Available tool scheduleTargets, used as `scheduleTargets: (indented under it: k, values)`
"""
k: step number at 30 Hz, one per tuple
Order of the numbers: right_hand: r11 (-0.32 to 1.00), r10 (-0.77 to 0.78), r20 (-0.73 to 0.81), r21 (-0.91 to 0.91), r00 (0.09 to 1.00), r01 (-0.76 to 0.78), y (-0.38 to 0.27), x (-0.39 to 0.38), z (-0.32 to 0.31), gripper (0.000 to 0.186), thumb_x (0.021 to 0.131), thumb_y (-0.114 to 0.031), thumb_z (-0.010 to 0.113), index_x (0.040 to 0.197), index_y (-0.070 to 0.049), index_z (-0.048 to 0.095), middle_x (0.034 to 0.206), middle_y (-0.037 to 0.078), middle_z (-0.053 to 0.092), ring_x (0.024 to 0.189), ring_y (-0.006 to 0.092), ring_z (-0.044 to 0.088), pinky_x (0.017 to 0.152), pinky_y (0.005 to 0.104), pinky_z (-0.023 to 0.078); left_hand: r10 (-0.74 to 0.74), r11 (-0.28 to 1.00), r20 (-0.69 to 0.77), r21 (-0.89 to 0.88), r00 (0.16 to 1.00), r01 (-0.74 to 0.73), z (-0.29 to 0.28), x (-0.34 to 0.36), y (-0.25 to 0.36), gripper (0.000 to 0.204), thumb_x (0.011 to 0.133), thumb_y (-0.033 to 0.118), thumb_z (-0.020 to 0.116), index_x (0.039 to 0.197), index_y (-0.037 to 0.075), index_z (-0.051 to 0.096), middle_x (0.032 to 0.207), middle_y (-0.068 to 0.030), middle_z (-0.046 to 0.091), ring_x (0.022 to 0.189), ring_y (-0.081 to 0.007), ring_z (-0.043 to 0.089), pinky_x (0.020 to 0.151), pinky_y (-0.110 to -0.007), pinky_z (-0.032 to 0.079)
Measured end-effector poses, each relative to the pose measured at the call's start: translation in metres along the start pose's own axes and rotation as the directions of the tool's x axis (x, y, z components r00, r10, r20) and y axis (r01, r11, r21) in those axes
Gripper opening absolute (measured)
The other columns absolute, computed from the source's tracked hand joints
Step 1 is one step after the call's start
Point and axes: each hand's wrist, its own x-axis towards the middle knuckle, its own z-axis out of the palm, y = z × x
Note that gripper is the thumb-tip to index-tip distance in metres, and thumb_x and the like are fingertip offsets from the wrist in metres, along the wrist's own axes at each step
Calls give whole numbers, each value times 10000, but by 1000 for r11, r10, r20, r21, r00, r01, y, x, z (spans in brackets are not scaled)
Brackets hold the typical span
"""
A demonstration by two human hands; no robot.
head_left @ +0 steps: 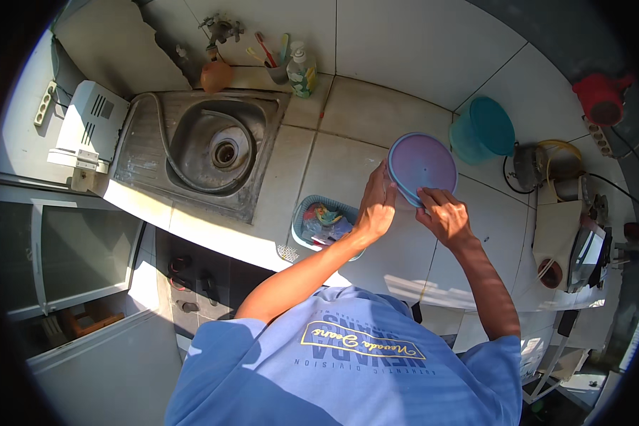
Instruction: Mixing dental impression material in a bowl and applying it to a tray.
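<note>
Both hands are at a round plastic container [424, 167] with a purple lid and a light blue rim, tilted above the tiled counter. My left hand [376, 206] grips its left edge, fingers pressed along the side. At the near right edge, my right hand [448, 217] has its fingers bent over the rim. Most of the container's body is hidden below the lid. Just left of my left wrist sits a light blue plastic basket [299, 221] holding crumpled bags and small colourful packets [326, 216].
A teal lidded tub [484, 128] stands behind on the right. Farther right are a metal pot [530, 167], cables and a red appliance [598, 99]. Left lies a steel sink [263, 113] with a hose; a pump bottle [302, 71] and toothbrush cup [277, 72] stand behind it.
</note>
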Motion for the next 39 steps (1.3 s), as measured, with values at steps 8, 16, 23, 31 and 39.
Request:
scheduleTargets:
  k: [8, 16, 23, 31, 39]
  values:
    - [893, 418, -482, 61, 770, -447, 23, 5, -26, 106, 745, -48, 638, 850, -43, 622, 795, 84, 636, 639, 256, 612, 574, 339, 501, -12, 1000, 120, -11, 993, 13, -9, 2, 3, 604, 888, 72, 570, 1402, -18, 265, 1376, -225, 363, 1251, -351, 407, 1046, -405, 335]
    - [25, 997, 27, 792, 76, -610, 108, -51, 82, 274, 868, -260, 609, 813, 9, 604, 718, 125, 635, 634, 253, 613, 629, 373, 471, -98, 992, 138, 90, 986, 86, -16, 11, 8, 564, 923, 104, 540, 1411, 8, 274, 1365, -201, 414, 1197, -286, 490, 951, -369, 445]
    - [57, 937, -328, 481, -119, -875, 113, -202, 77, 146, 837, -186, 648, 903, -58, 674, 857, 97, 680, 782, 267, 659, 707, 372, 515, -149, 988, 7, -45, 989, 149, -36, -23, 42, 451, 963, 131, 486, 1371, 15, 331, 1315, -171, 469, 1063, -223, 577, 906, -307, 457]
    - [204, 970, -178, 239, 164, -949, 119, -199, 82, 124, 808, -196, 667, 841, -77, 672, 822, 87, 662, 776, 289, 650, 703, 382, 513, -148, 988, -80, -66, 986, 143, -53, -79, 55, 383, 969, 128, 486, 1322, 10, 396, 1222, -153, 523, 999, -177, 600, 878, -300, 474]
    - [268, 958, -42, 489, 284, -830, 151, -221, 66, 192, 934, -151, 530, 1052, -52, 644, 826, 55, 678, 697, 112, 628, 638, 247, 503, -211, 974, -40, -92, 977, 207, -56, -133, 71, 274, 954, 68, 489, 1206, -38, 503, 1085, -139, 616, 957, -171, 621, 877, -287, 473]
